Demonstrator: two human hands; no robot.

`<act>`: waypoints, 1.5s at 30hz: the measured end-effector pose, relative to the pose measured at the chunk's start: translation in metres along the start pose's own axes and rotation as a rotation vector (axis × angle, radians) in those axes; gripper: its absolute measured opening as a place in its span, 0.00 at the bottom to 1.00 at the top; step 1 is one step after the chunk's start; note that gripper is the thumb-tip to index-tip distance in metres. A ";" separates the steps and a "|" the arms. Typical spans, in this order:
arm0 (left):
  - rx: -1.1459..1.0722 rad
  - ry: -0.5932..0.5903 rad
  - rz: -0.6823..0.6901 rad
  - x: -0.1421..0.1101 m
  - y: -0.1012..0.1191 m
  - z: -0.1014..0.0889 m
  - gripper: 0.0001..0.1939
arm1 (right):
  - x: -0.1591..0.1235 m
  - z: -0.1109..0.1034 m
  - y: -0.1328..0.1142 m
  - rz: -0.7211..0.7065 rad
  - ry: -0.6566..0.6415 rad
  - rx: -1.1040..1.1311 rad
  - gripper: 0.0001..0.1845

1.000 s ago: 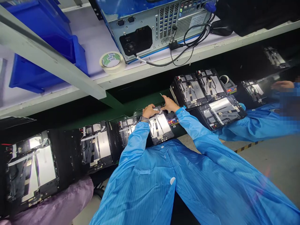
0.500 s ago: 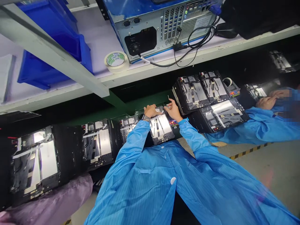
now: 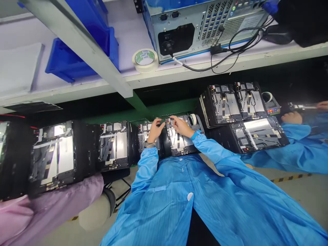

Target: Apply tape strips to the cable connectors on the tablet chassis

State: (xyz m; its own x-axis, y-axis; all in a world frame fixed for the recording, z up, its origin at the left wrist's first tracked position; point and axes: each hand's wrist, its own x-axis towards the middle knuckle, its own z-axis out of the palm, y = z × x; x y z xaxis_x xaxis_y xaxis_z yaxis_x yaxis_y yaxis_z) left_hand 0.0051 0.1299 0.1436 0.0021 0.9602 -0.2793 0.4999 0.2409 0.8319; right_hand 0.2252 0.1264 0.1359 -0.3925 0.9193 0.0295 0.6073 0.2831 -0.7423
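An opened flat electronic device (image 3: 176, 141) lies in front of me, its silver plates, dark strips and black frame exposed. Over its upper edge, my right hand (image 3: 183, 127) is closed with thumb and fingers pinched together; a thin pale sliver shows at the fingertips, too small to name. My left hand (image 3: 154, 130) hovers at the device's upper left, beside a second opened device (image 3: 144, 136). Its fingers are apart and I see nothing in them. Just right of my right hand stands a tape dispenser (image 3: 200, 125) with a white tape roll (image 3: 193, 119).
More opened devices (image 3: 112, 147) line the bench to the left, and stacked ones (image 3: 225, 104) stand to the right near another tape dispenser (image 3: 273, 108). A shelf (image 3: 184, 75) above holds a computer case, masking tape (image 3: 145, 60) and a blue bin (image 3: 79, 65). Co-workers' sleeves show on both sides.
My left hand has lifted off the device and moved to its left. My right hand has come left across the device's top, uncovering the dispenser's tape roll. The view has shifted too.
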 end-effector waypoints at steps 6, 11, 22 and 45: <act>0.008 0.012 -0.056 -0.018 -0.012 0.030 0.23 | 0.026 -0.011 -0.006 -0.058 -0.093 -0.075 0.32; -0.196 0.026 -0.046 -0.007 -0.023 0.042 0.20 | 0.039 -0.011 -0.005 -0.067 -0.161 -0.123 0.31; -0.511 0.091 -0.025 0.005 -0.044 0.060 0.22 | 0.036 -0.005 -0.002 -0.157 -0.150 -0.066 0.32; -0.374 0.132 0.091 -0.004 -0.036 0.054 0.29 | -0.039 0.028 -0.052 0.634 0.148 1.787 0.19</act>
State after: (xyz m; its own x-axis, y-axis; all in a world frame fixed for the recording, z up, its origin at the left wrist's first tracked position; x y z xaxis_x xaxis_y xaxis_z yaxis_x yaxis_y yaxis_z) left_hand 0.0343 0.1102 0.0887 -0.0916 0.9840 -0.1530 0.1530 0.1657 0.9742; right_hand 0.1892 0.0681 0.1544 -0.3174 0.7996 -0.5098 -0.7443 -0.5432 -0.3885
